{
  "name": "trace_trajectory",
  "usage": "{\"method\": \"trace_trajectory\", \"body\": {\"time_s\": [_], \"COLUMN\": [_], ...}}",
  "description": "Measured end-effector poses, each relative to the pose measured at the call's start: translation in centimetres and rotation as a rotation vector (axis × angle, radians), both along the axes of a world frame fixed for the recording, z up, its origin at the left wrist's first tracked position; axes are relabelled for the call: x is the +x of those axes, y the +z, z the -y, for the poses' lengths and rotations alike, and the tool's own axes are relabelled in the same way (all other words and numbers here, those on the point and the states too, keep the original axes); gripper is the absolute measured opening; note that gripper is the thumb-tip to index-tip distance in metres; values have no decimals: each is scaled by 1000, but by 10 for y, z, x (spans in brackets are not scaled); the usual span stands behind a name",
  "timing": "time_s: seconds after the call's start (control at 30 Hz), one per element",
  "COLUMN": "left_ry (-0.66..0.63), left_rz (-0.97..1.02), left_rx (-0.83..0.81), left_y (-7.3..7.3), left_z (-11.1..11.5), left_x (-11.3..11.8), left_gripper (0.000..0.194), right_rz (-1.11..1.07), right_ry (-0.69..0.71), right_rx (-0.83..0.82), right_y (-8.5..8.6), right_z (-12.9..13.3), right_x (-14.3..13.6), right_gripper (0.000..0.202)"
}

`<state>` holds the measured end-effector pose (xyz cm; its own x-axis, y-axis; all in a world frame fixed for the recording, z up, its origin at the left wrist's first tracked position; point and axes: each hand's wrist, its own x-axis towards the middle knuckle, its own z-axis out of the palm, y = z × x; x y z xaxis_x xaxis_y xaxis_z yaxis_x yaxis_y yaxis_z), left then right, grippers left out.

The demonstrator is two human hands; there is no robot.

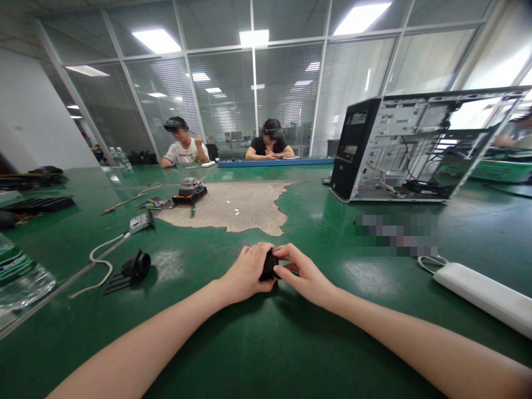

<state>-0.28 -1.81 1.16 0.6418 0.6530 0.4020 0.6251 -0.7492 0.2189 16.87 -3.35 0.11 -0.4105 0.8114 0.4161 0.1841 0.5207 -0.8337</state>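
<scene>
Both hands meet over the green tabletop [249,343], around a small black part [270,267] whose kind I cannot make out. My left hand [249,271] wraps over it from the left, fingers curled on top and thumb underneath. From the right, my right hand [302,271] pinches its edge between thumb and fingertips. Most of the part is hidden by the fingers. To the left on the table lies a black plastic piece [139,266] with a round ring and slim prongs. Behind it is a metal bracket [141,221] with a pale cable [102,263].
An opened computer case [361,149] stands at the right, with a white power strip [486,296] nearer me. A water bottle [20,271] is at the left edge. A red-and-black device [189,191] sits by a bare tabletop patch [249,205]. Two people sit across the table.
</scene>
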Motion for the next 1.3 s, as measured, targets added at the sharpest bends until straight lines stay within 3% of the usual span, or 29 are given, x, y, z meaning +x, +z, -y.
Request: {"method": "trace_trajectory", "body": {"time_s": [0.13,0.43,0.67,1.0,1.3], "left_ry": [-7,3,0,8,7], "left_rz": [12,23,19,27,16], "left_rx": [-9,-9,-5,-14,-19], "left_y": [0,-2,-1,-2,-1], "left_z": [0,-1,0,-1,0], "left_x": [0,1,0,0,0], "left_gripper": [56,57,57,58,57], "right_rz": [4,7,-1,8,-7], "right_ry": [-27,-2,-13,-5,-22], "right_rx": [37,-91,25,-76,22], "right_y": [-1,-2,1,-2,-1], "right_z": [-1,-1,-1,-1,-2], "right_x": [0,0,1,0,1], "right_gripper": [16,26,18,25,19]}}
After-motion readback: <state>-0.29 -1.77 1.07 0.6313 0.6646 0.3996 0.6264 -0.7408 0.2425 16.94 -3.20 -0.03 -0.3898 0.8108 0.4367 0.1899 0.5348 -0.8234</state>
